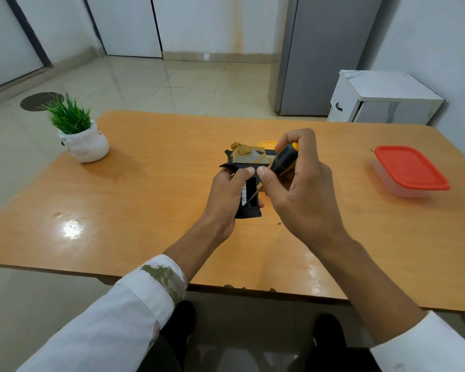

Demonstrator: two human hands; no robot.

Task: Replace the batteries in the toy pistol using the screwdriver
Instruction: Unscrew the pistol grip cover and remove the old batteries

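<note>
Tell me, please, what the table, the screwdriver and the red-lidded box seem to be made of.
Table: probably wood-grain laminate, glossy; streaky grain, bright glare. Screwdriver: matte black-and-yellow handle, likely plastic or rubber; thin shaft looks like metal. Box: cloudy see-through plastic, with opaque red lid.

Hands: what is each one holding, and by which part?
The left hand grips the toy pistol by its black handgrip; the right hand holds the screwdriver by its black-and-yellow handle.
</note>
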